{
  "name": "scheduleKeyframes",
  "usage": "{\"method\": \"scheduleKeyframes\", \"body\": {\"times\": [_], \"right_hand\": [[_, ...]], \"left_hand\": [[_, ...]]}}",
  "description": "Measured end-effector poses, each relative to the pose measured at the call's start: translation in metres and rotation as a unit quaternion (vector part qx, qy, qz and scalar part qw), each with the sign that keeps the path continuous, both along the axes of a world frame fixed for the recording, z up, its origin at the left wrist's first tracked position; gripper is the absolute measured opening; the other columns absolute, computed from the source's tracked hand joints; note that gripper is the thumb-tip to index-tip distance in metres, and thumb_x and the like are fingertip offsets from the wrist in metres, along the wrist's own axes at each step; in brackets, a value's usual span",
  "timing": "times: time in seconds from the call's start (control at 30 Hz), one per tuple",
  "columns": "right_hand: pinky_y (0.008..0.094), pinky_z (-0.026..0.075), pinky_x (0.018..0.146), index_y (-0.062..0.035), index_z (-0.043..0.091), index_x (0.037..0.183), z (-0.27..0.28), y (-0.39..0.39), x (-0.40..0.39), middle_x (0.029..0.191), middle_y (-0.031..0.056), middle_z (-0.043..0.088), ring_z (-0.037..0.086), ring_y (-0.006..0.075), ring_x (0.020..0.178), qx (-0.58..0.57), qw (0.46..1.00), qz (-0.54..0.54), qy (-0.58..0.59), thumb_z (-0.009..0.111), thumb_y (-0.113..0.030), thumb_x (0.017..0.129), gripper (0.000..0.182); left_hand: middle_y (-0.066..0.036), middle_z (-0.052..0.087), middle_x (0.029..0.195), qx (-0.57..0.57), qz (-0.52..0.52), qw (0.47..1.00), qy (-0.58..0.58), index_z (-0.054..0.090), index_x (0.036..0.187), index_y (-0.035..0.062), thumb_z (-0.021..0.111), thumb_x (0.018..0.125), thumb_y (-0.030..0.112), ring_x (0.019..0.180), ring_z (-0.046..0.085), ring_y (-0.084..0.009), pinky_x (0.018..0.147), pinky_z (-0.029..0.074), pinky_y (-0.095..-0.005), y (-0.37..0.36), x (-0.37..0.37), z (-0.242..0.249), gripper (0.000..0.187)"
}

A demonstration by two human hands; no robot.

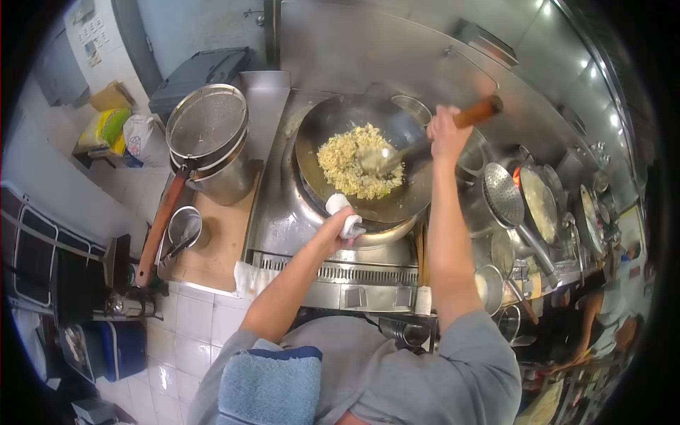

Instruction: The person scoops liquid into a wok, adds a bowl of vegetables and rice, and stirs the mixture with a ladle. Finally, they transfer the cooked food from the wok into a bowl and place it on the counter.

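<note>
The fingers of the right hand are wrapped around the round wooden handle of a long metal ladle; those of the left hand are pinched on a folded white cloth at the near rim of the dark, round steel wok. The wok is seated in the burner well of the stainless range, towards its far edge. A loose, granular mound of pale yellow fried rice is heaped left of centre, the ladle bowl sunk into it. The grains appear evenly coloured and separate, so cooking is judged well advanced; plating remains. A mesh strainer is rested on a steel pot at the left edge.
</note>
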State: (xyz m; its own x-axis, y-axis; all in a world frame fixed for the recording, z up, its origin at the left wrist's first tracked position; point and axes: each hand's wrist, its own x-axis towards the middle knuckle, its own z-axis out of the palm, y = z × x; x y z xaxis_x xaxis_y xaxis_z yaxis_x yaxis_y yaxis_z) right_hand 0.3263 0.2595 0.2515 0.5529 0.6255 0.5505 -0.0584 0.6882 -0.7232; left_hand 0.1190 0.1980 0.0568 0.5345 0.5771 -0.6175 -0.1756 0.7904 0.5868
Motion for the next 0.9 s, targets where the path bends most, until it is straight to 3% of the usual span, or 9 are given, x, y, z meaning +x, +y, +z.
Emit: {"method": "scheduleKeyframes", "body": {"times": [0.17,0.2,0.3,0.4,0.5,0.63,0.77,0.9], "right_hand": [[0.0251,0.027,0.033,-0.0076,0.043,0.070,0.038,0.037,0.021,0.047,-0.0007,0.039,0.037,0.0104,0.034,0.024,0.999,-0.002,0.026,0.060,-0.002,0.077,0.020],[0.0252,0.026,0.033,-0.0071,0.044,0.074,0.025,0.051,0.009,0.049,-0.0017,0.038,0.036,0.0090,0.035,-0.007,0.997,-0.073,0.038,0.059,-0.002,0.077,0.016],[0.0253,0.024,0.033,-0.0066,0.043,0.076,0.020,0.076,0.001,0.049,-0.0020,0.037,0.034,0.0079,0.035,-0.027,0.997,0.049,0.044,0.060,-0.002,0.076,0.017],[0.0253,0.025,0.033,-0.0068,0.043,0.073,0.047,0.036,-0.026,0.048,-0.0018,0.036,0.033,0.0086,0.034,-0.062,0.997,0.039,0.025,0.060,-0.003,0.076,0.017],[0.0253,0.023,0.032,-0.0083,0.041,0.068,0.023,0.039,-0.044,0.047,-0.0021,0.034,0.030,0.0079,0.033,-0.063,0.996,0.058,0.026,0.060,-0.002,0.076,0.021],[0.0250,0.023,0.033,-0.0098,0.039,0.066,0.064,0.023,-0.036,0.046,-0.0019,0.034,0.031,0.0080,0.032,0.032,0.998,0.045,0.007,0.059,-0.001,0.076,0.024],[0.0245,0.023,0.033,-0.0104,0.039,0.065,0.019,0.051,-0.046,0.046,-0.0019,0.034,0.032,0.0078,0.033,-0.043,0.997,0.039,0.043,0.059,0.000,0.076,0.025],[0.0256,0.022,0.033,-0.0096,0.041,0.068,0.054,0.051,-0.043,0.049,-0.0019,0.036,0.030,0.0080,0.034,-0.071,0.997,0.023,-0.004,0.061,0.000,0.076,0.024]], "left_hand": [[-0.005,0.062,0.078,-0.001,0.006,1.000,-0.017,0.057,0.094,0.0110,0.054,0.081,0.038,0.066,0.062,-0.0158,0.046,0.045,-0.0248,0.005,-0.002,-0.002,0.030],[-0.005,0.062,0.078,0.003,-0.002,1.000,0.009,0.056,0.094,0.0111,0.055,0.080,0.039,0.066,0.062,-0.0160,0.047,0.046,-0.0246,0.004,-0.002,-0.001,0.031],[-0.004,0.062,0.077,0.008,-0.016,1.000,0.017,0.056,0.094,0.0111,0.055,0.080,0.039,0.065,0.062,-0.0153,0.047,0.046,-0.0242,0.007,0.000,-0.003,0.032],[-0.004,0.062,0.080,0.032,-0.031,0.999,0.004,0.056,0.096,0.0116,0.055,0.080,0.040,0.066,0.062,-0.0152,0.048,0.047,-0.0248,0.013,-0.003,-0.002,0.033],[-0.005,0.062,0.080,0.027,-0.026,0.999,-0.004,0.056,0.097,0.0117,0.055,0.080,0.040,0.066,0.062,-0.0153,0.048,0.047,-0.0252,0.006,-0.003,-0.011,0.033],[-0.004,0.062,0.080,0.039,-0.036,0.999,0.003,0.056,0.097,0.0121,0.055,0.080,0.040,0.066,0.062,-0.0150,0.048,0.047,-0.0258,0.012,-0.001,-0.013,0.033],[-0.003,0.062,0.081,0.015,-0.023,1.000,0.007,0.056,0.096,0.0130,0.057,0.080,0.039,0.068,0.063,-0.0144,0.047,0.046,-0.0261,0.010,0.000,-0.013,0.031],[-0.002,0.059,0.091,0.016,-0.030,0.999,-0.002,0.054,0.100,0.0168,0.058,0.082,0.039,0.083,0.061,-0.0204,0.062,0.044,-0.0305,0.010,-0.006,-0.007,0.029]]}}
